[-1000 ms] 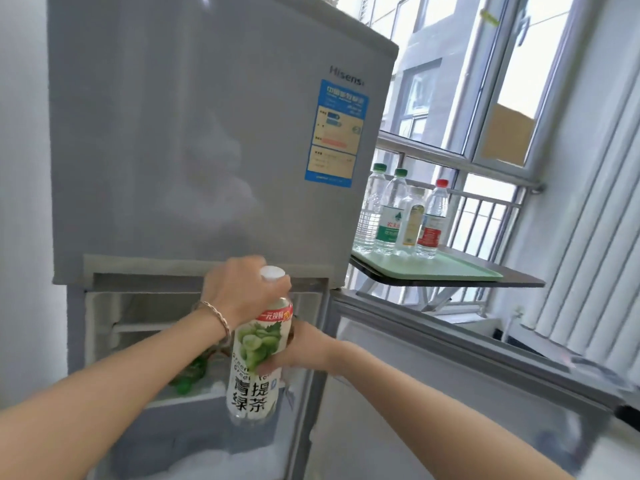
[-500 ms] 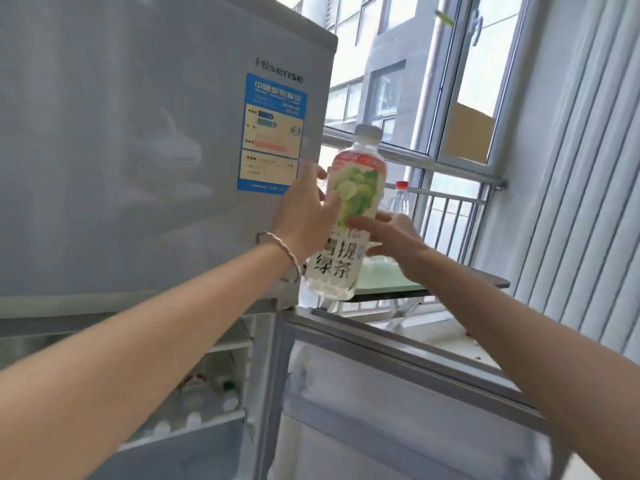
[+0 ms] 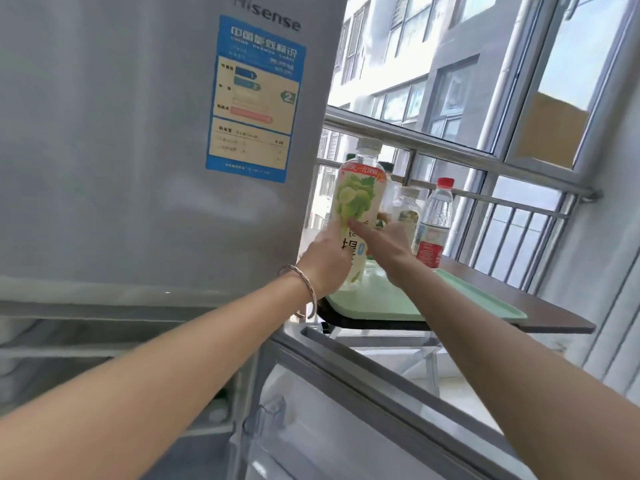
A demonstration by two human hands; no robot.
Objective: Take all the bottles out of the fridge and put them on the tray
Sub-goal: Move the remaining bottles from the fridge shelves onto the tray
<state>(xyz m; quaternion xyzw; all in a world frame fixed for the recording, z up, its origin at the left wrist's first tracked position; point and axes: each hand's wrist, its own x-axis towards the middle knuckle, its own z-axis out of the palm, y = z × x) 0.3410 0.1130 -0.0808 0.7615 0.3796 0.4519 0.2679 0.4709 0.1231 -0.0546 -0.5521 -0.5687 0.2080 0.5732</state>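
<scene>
A green tea bottle (image 3: 356, 202) with a white cap and a grape label stands upright at the near left end of the pale green tray (image 3: 460, 299). My left hand (image 3: 325, 261) grips its lower part from the left. My right hand (image 3: 381, 244) is on its right side with fingers against the label. Behind it on the tray stand a clear bottle with a pale label (image 3: 408, 213) and a red-capped water bottle (image 3: 434, 223). The grey fridge (image 3: 138, 133) fills the left; its lower compartment is open below my left arm.
The tray lies on a dark brown shelf (image 3: 554, 313) by the window railing (image 3: 485, 157). The open lower fridge door (image 3: 363, 393) juts out beneath my right arm. White vertical blinds hang at the far right.
Both hands have carried the green tea bottle up out of the fridge and to the right, down to the tray's near left end. The view has swung right.
</scene>
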